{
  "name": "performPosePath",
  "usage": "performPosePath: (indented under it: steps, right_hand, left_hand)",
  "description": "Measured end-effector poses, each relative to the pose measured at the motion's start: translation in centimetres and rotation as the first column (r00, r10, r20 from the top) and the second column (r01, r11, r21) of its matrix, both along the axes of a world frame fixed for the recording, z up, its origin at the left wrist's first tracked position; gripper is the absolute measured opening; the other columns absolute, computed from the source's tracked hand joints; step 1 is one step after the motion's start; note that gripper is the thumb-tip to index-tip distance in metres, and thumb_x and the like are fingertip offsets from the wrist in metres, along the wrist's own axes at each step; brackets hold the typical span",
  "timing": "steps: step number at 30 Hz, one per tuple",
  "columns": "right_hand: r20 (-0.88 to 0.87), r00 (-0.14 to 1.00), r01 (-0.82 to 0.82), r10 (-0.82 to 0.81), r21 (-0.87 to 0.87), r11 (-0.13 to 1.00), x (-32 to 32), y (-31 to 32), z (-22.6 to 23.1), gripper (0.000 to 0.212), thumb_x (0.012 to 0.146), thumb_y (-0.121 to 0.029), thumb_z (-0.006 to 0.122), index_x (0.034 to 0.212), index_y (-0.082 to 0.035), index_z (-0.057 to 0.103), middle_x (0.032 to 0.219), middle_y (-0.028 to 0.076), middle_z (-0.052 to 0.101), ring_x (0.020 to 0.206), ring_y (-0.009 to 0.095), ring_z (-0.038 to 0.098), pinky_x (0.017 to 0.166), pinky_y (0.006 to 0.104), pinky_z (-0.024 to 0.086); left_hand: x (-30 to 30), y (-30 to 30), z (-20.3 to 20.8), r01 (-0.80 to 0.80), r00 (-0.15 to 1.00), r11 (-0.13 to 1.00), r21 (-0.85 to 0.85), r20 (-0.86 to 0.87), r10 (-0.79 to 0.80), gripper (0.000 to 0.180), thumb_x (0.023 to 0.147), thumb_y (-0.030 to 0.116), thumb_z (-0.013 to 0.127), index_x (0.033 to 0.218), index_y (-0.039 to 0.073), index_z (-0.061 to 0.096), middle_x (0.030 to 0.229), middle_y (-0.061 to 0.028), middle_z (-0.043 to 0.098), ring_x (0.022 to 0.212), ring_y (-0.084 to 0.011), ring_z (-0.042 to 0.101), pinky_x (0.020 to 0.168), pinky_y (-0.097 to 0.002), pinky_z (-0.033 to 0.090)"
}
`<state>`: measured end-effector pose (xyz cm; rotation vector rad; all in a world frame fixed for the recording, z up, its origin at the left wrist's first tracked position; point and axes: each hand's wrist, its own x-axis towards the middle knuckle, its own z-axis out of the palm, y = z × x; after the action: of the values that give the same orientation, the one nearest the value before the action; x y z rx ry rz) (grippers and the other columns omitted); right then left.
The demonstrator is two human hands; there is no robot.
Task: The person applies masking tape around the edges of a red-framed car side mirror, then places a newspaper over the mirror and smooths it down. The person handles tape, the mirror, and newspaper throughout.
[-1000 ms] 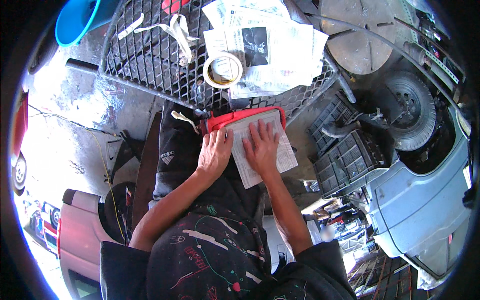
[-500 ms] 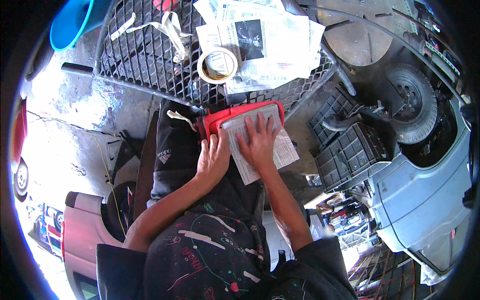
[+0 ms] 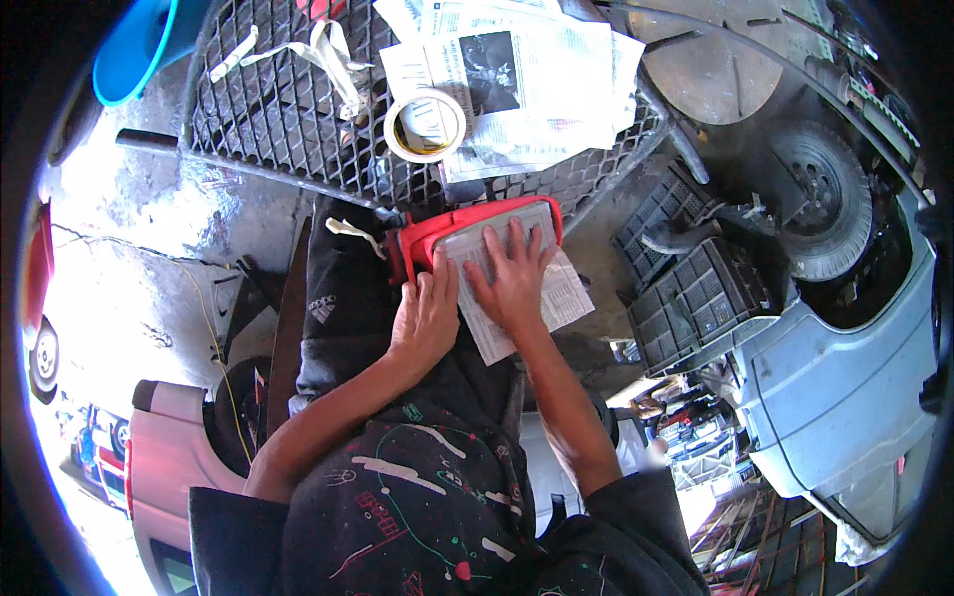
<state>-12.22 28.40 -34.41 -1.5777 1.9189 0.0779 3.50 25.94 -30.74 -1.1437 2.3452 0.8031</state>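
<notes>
Across my lap lies a red part that looks like a car tail light [image 3: 460,218], with a folded newspaper sheet [image 3: 567,290] covering its face. The sheet hangs past the red rim toward me on the right. My right hand [image 3: 512,283] presses flat on the paper, fingers spread. At the part's near left side, my left hand [image 3: 425,318] has its fingers bent together over the red edge, the index finger along the paper's border; its thumb is hard to make out. A pale strip of tape [image 3: 355,234] sticks out left of the part.
Ahead stands a metal mesh table [image 3: 288,129] bearing a masking tape roll [image 3: 395,126], spread newspapers [image 3: 566,79] and torn tape strips [image 3: 333,60]. A blue bucket [image 3: 119,74] is at far left. Black crates [image 3: 706,298], a wheel [image 3: 830,204] and a grey-blue car panel [image 3: 845,387] lie right.
My left index finger has straightened along the paper's edge. Both hands otherwise stay on the covered part, and the view has shifted slightly.
</notes>
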Motion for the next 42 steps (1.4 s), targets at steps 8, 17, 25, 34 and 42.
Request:
performPosePath:
  steps: [8, 17, 25, 34, 42]
  right_hand:
    - [-0.033, 0.999, 0.016, -0.011, 0.148, 0.989, -0.3, 0.3, 0.0, 0.067, 0.082, -0.043, 0.061, 0.139, -0.014, 0.041, 0.148, 0.021, 0.027, 0.135, 0.048, 0.022, 0.105, 0.0663, 0.016]
    - [-0.085, 0.996, 0.044, -0.028, 0.193, 0.980, -1.7, 0.1, -1.2, 0.081, 0.086, -0.049, 0.054, 0.141, 0.004, 0.029, 0.150, 0.022, 0.023, 0.140, 0.036, 0.020, 0.111, 0.0595, 0.010]
    - [-0.058, 0.998, 0.031, -0.023, 0.145, 0.989, -2.6, 0.5, -1.8, 0.082, 0.087, -0.052, 0.050, 0.142, 0.004, 0.027, 0.152, 0.021, 0.021, 0.141, 0.035, 0.020, 0.109, 0.0640, 0.007]
    - [-0.104, 0.994, 0.060, -0.043, 0.168, 0.984, -2.7, 0.3, -2.3, 0.080, 0.087, -0.053, 0.048, 0.142, 0.002, 0.029, 0.152, 0.019, 0.023, 0.141, 0.033, 0.021, 0.106, 0.0675, 0.009]
    - [-0.091, 0.995, 0.041, -0.030, 0.120, 0.992, -4.6, 1.2, -2.0, 0.068, 0.085, -0.047, 0.057, 0.136, -0.005, 0.042, 0.149, 0.018, 0.029, 0.137, 0.033, 0.030, 0.106, 0.0657, 0.015]
  left_hand:
    - [-1.7, -2.7, -0.3, -0.056, 0.998, 0.988, 0.143, 0.045, 0.050, 0.069, 0.075, 0.017, 0.061, 0.138, 0.005, 0.037, 0.130, -0.0173, 0.043, 0.085, -0.0268, 0.058, 0.074, -0.0387, 0.045]
    - [-2.0, -3.7, -0.4, 0.030, 0.994, 0.986, 0.162, 0.101, -0.046, 0.065, 0.076, 0.014, 0.060, 0.137, 0.002, 0.039, 0.126, -0.0162, 0.044, 0.082, -0.0242, 0.058, 0.071, -0.0365, 0.047]
    - [-1.5, -2.9, -0.8, 0.064, 0.993, 0.995, 0.071, 0.096, -0.071, 0.066, 0.077, 0.011, 0.059, 0.138, 0.004, 0.037, 0.126, -0.0151, 0.043, 0.082, -0.0245, 0.056, 0.067, -0.0366, 0.050]
    - [-1.0, -3.3, -1.4, 0.059, 0.995, 0.982, 0.177, 0.074, -0.073, 0.074, 0.075, 0.008, 0.059, 0.143, 0.005, 0.030, 0.131, -0.0178, 0.042, 0.086, -0.0297, 0.056, 0.071, -0.0398, 0.050]
    - [-1.4, -5.3, -0.5, 0.084, 0.993, 0.957, 0.278, 0.052, -0.102, 0.072, 0.075, 0.012, 0.060, 0.141, 0.004, 0.033, 0.128, -0.0190, 0.044, 0.088, -0.0311, 0.058, 0.073, -0.0430, 0.050]
